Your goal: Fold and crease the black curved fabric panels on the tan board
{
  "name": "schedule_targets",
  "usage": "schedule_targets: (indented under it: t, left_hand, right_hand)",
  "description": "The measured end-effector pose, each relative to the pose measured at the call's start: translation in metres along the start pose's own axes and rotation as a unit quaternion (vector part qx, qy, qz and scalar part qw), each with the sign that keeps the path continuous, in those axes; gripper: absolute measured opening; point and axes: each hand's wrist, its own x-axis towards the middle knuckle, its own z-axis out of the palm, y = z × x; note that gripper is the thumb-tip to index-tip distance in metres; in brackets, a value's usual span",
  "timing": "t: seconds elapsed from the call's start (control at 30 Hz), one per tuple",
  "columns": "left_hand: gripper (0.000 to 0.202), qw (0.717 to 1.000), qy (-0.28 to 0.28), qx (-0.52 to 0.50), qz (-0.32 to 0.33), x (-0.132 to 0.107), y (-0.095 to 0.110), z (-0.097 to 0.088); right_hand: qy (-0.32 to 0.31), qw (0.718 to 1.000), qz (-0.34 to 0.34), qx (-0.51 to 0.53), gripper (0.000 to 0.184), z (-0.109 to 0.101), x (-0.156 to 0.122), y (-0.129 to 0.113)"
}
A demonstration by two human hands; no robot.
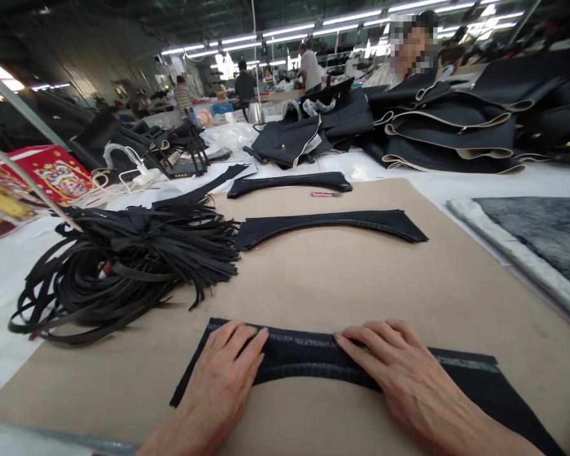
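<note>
In front of me lies a curved black fabric piece (308, 354), with a pale, rough strip along its far edge and a stitched line near its inner curve. My left hand (228, 364) rests on its left part, fingers laid out flat across the cloth toward the far edge. Right of the middle, my right hand (399, 358) has its thumb and fingertips closed together at that same edge. Its palm and wrist cover some of the piece. Farther off lies a stack of similar black pieces (332, 221), and behind it another stack (289, 182).
A tangled heap of black strips (137, 253) sits at the left on the brown board (313, 285). Small pink-handled snips (325, 194) lie near the back. Folded black panels (451, 126) are piled at the far right, beside a grey furry sheet (536, 234). Several people work beyond.
</note>
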Motion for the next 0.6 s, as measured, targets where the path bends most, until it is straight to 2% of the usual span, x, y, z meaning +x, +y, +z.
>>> schedule_targets:
  t: [0.17,0.33,0.4,0.5,0.6]
  left_hand:
    - [0.018,0.992,0.046,-0.072,-0.093,0.003,-0.018,-0.015]
    - [0.020,0.985,0.038,-0.084,-0.145,-0.003,-0.044,-0.030]
    - [0.020,0.980,0.016,-0.079,-0.180,-0.007,-0.052,-0.035]
    - [0.019,0.968,-0.047,-0.100,-0.227,-0.012,-0.062,-0.043]
    - [0.018,0.960,-0.092,-0.100,-0.246,-0.012,-0.068,-0.048]
  right_hand:
    - [0.054,0.998,0.012,-0.005,0.043,-0.001,0.006,-0.005]
    - [0.059,0.998,-0.002,0.028,0.030,0.014,0.045,-0.035]
    - [0.037,0.998,0.005,0.052,0.024,0.022,0.064,-0.049]
    - [-0.015,0.997,0.026,0.077,0.014,0.034,0.094,-0.070]
    - [-0.067,0.994,0.043,0.070,0.011,0.045,0.121,-0.090]
